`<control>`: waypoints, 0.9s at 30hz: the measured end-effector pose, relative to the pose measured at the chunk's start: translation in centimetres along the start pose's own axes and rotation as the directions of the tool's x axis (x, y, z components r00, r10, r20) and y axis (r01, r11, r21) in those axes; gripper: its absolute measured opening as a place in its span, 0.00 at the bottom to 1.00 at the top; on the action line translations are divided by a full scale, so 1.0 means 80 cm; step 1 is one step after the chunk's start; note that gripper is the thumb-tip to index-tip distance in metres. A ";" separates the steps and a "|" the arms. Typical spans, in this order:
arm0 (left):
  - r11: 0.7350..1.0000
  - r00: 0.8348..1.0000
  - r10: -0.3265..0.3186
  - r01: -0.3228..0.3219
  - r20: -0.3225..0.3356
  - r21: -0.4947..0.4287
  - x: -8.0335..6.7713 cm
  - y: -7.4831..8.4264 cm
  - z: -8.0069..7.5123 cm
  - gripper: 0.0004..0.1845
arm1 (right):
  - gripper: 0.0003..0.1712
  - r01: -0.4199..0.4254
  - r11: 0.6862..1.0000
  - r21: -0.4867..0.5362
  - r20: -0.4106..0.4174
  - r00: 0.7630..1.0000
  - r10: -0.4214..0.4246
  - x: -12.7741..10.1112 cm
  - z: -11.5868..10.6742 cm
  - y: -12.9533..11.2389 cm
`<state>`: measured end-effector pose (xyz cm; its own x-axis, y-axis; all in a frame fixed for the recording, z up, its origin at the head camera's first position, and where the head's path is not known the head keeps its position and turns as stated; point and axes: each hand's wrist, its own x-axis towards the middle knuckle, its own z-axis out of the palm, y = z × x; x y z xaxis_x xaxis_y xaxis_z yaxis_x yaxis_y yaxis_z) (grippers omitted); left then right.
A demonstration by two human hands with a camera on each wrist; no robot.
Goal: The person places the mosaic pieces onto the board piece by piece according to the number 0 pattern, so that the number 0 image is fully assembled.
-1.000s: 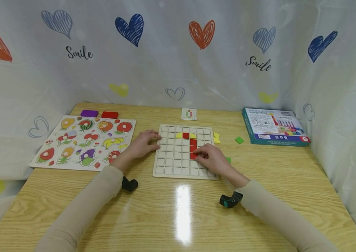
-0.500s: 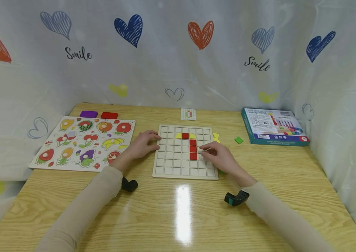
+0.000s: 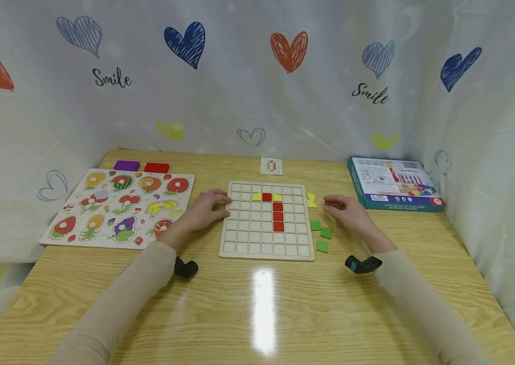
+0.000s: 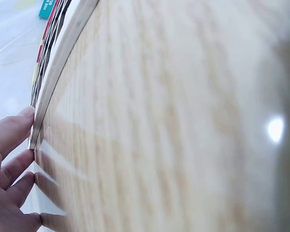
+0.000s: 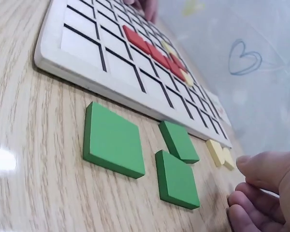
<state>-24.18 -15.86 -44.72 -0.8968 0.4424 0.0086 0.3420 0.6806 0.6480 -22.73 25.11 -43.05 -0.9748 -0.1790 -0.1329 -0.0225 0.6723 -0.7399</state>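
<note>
A square wooden grid board (image 3: pixel 255 226) lies on the table, with three red tiles (image 3: pixel 278 216) in a column. A further red tile (image 3: pixel 267 197) sits above, flanked by two yellow curved pieces (image 3: pixel 256 196). My left hand (image 3: pixel 205 210) touches the board's left edge with thumb and fingertips. Right of the board, my right hand (image 3: pixel 350 214) hovers with relaxed, slightly bent fingers; the thumb (image 5: pixel 263 166) stands apart from the fingertips. Three green square tiles (image 5: pixel 113 140) and some yellow pieces (image 3: pixel 311 200) lie between that hand and the board. A fourth green tile is hidden by the hand.
A fruit puzzle board (image 3: pixel 118 210) lies at left, with purple (image 3: pixel 127 166) and red (image 3: pixel 156 168) blocks behind it. A small pattern card (image 3: pixel 271 166) is behind the grid. A flat toy box (image 3: pixel 396 183) lies at back right, before a hanging cloth (image 3: pixel 221 91).
My right hand has left the lowest red tile and moved right, off the board. Three green tiles beside the board come into view; the one farther right is now covered. My left hand stays.
</note>
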 end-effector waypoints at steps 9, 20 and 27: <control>1.000 1.000 -0.006 0.006 0.003 -0.002 -0.001 0.001 -0.001 0.21 | 0.24 0.064 0.996 -0.067 0.049 0.997 -0.060 0.013 0.004 0.003; 1.000 1.000 -0.017 0.017 0.002 0.001 -0.001 0.001 0.000 0.21 | 0.21 0.075 0.991 -0.112 0.057 0.996 -0.069 0.028 0.011 -0.005; 1.000 1.000 -0.019 0.019 0.005 -0.007 -0.001 0.000 0.001 0.20 | 0.20 0.065 0.994 -0.090 0.060 0.996 -0.060 0.032 0.013 -0.008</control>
<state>-24.12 -15.85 -44.75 -0.9018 0.4320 -0.0077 0.3224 0.6848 0.6535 -24.97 23.49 -43.61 -0.9567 -0.2616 -0.1273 -0.1060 0.7211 -0.6846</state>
